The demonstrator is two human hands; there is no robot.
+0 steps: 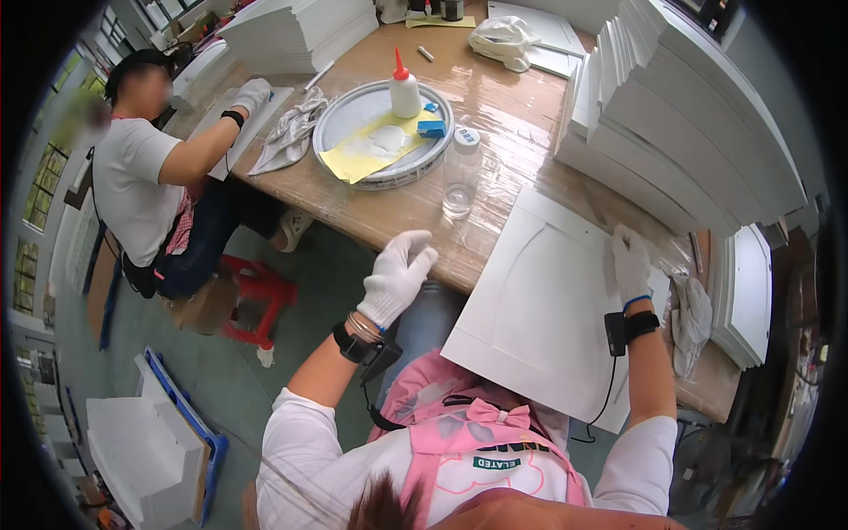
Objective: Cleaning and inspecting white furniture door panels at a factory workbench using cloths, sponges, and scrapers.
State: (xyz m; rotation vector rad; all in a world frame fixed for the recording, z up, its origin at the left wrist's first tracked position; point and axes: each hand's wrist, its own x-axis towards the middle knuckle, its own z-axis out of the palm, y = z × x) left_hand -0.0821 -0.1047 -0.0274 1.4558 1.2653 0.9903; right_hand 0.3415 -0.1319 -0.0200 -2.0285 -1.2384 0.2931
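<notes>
A white door-like panel (530, 300) with a curved arch line lies on the table's front edge and reaches over my lap. My right hand (631, 263), in a white knit glove, is at its far right edge with the fingers curled over that edge. To the left of the panel, my left hand (399, 276), also gloved, hovers in front of the table edge. Its fingers are bent, with a gap between thumb and forefinger, and nothing shows in it. Beyond it stands a clear bottle (461, 177) with a white cap and a little liquid inside.
A round lid-like tray (331, 132) holds a glue bottle (405, 95) with a red tip, yellow paper (353, 161) and a blue block (431, 129). Stacked white panels (680, 115) rise at right. Rags (693, 322) lie nearby. A co-worker (146, 177) sits at left by a red stool (265, 296).
</notes>
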